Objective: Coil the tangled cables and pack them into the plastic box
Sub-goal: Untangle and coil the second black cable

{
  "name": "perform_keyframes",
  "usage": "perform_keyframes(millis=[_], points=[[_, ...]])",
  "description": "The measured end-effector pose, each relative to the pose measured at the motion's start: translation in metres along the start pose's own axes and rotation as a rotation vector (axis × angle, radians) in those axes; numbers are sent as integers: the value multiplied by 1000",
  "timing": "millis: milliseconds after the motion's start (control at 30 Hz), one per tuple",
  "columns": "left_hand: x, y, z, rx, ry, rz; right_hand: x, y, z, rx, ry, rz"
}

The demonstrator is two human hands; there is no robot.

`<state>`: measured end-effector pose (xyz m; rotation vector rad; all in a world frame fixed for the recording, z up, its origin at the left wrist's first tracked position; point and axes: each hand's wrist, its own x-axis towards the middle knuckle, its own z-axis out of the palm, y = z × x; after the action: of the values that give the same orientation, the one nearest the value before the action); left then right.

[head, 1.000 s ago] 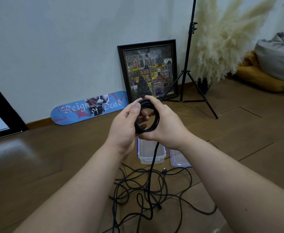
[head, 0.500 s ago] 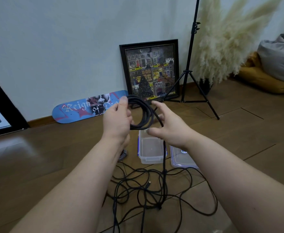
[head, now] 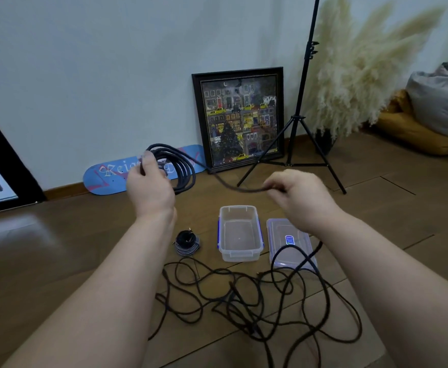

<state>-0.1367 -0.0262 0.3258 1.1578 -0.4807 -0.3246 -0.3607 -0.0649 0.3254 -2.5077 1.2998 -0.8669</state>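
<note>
Cable coil hangs from the left hand, fingers curled round it, above the floor behind the plastic box. Right hand pinches the running strand. Tangled cables below could snag and tug loops loose. Hands are now spread apart, drawing out slack.
</note>
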Motion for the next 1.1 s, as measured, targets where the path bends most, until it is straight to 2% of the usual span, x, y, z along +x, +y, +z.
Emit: perform_keyframes(millis=[33, 100, 200, 300, 400, 467, 633, 700, 933, 1100], points=[[1, -2, 0, 21, -25, 20, 0, -9, -1, -68, -122, -84], [3, -7, -2, 78, -64, 54, 0, -24, -2, -55, -307, -172], [8, -12, -5, 102, -96, 62, 1, -34, -7, 73, -387, -169], [7, -14, -3, 105, -123, 64, 3, -37, -11, 337, -545, -87], [-3, -14, 3, 72, -144, 50, 5, -42, -4, 407, -618, -89], [-10, -14, 8, 83, -189, 40, 7, -47, 3, 469, -583, -91], [-30, -16, 14, 108, -362, -80, 17, -47, 7, 1074, -220, 123], [-37, -17, 16, 102, -416, -134, 19, -47, 8, 1206, -150, 191], [-51, -20, 22, 23, -542, -276, 20, -44, 26, 1118, -69, 261], [-58, -22, 24, 43, -576, -234, 22, -43, 34, 1043, 62, 305]])
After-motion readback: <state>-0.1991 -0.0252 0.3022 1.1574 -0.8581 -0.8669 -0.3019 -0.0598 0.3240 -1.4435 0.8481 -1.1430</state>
